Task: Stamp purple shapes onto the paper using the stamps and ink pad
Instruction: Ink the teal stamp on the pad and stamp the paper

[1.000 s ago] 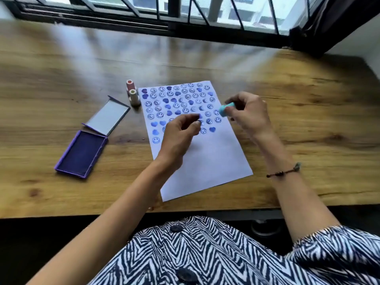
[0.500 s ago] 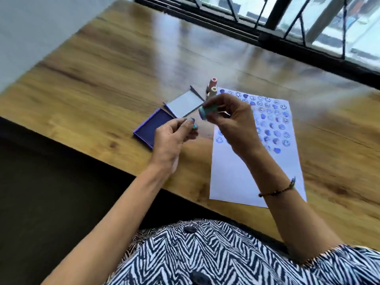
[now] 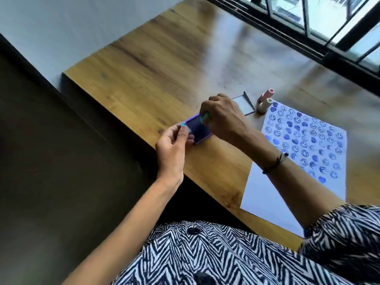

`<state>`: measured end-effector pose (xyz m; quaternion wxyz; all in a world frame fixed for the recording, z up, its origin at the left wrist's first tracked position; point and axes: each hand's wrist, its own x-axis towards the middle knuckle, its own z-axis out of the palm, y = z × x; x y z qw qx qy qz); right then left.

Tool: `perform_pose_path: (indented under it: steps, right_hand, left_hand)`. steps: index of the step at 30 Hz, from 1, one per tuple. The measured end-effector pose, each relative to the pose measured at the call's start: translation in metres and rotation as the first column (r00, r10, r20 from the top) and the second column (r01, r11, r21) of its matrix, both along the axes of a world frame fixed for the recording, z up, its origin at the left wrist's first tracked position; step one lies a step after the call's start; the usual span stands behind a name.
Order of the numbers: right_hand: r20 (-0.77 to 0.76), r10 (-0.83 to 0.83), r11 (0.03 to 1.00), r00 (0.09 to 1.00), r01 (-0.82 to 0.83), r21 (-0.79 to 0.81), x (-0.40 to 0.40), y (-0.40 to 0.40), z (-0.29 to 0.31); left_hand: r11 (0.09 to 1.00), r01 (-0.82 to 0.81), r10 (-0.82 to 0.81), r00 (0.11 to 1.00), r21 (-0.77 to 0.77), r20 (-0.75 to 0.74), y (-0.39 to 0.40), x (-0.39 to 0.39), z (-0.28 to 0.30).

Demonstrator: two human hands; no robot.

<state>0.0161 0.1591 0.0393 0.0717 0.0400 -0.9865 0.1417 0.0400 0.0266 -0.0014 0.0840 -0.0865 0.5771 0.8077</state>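
Wooden desk (image 3: pixel 164 64); right hand (image 3: pixel 222 118) fingers pinch teal stamp (image 3: pixel 205 117) on ink pad (image 3: pixel 198 128); left hand (image 3: pixel 174 145) fingers grip cap (image 3: pixel 183 125).

Daylight entered through the window (image 3: pixel 320 19) at upper right and laid a broad pale glare across the wooden table (image 3: pixel 144 64). The floor at left stayed dim. Motion blur softened the whole frame, most heavily the table's far end. Wide-angle distortion bent the table edges.
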Motion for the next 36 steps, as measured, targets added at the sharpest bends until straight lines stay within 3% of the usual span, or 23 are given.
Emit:
perform_pose_path:
  steps: [2,7,22,36]
  right_hand:
    - [-0.038,-0.026,1.000,0.999,0.026,-0.005,0.000,0.004,-0.001]
    - [0.062,-0.062,0.998,0.996,0.061,0.021,-0.001,0.005,-0.001]
    - [0.103,-0.167,0.979,0.981,0.177,-0.100,0.004,0.003,-0.007]
    - [0.152,0.004,0.992,0.988,0.015,-0.123,0.007,-0.020,-0.002]
  left_hand:
    - [1.000,0.010,-0.010,1.000,0.001,-0.017,0.001,-0.002,-0.003]
    - [0.999,0.018,-0.019,0.999,-0.031,-0.033,0.002,-0.001,-0.004]
    - [0.996,0.013,-0.023,0.994,-0.093,-0.111,0.002,0.001,-0.009]
    - [0.983,-0.062,0.042,0.993,-0.175,-0.112,0.002,0.004,-0.008]
